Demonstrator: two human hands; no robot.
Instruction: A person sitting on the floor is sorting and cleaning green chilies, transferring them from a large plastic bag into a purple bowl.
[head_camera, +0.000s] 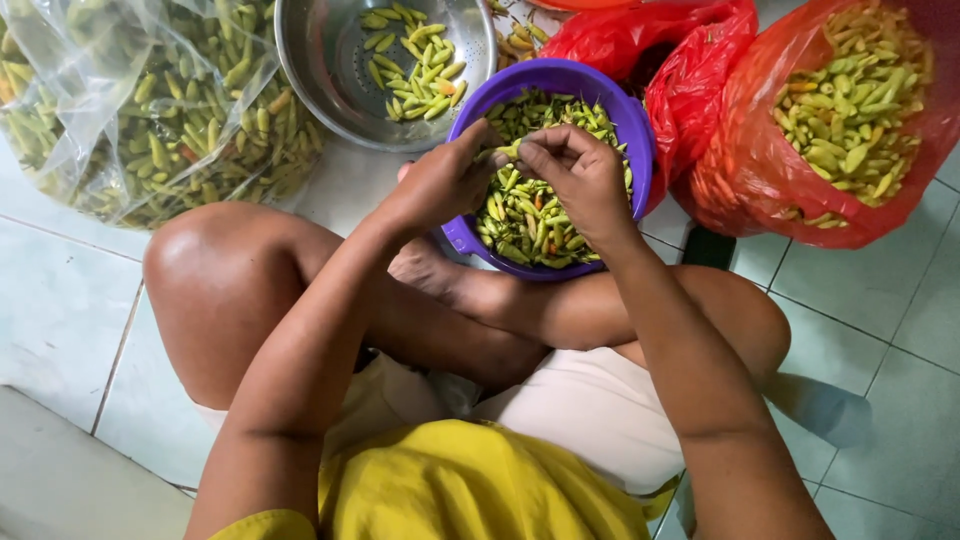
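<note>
The pale green tiled floor (880, 330) carries everything, and the person sits on it with crossed legs, in a yellow shirt (470, 490) and white shorts (590, 410).

At 10 o'clock lies the large clear plastic bag (150, 110), full of green chili peppers with some orange ones between them. At 2 o'clock stands the open red plastic bag (770, 180), also filled with green chili peppers; one more red plastic bag (640, 40) is crumpled just beside it, touching the purple bowl.

At 12 o'clock is the round shiny steel bowl (330, 70), which holds only a small heap of green peppers on its far side.

Just in front of the crossed feet, in the centre, stands the round purple plastic bowl (640, 140), well filled with green peppers. It touches the steel bowl at its 11 o'clock edge.

Over this purple bowl both hands meet. The left hand (445, 180) and the right hand (580, 175) have their fingers drawn narrow, and together they pinch one small green chili pepper (508, 152) between the fingertips, each hand at one end of it.
</note>
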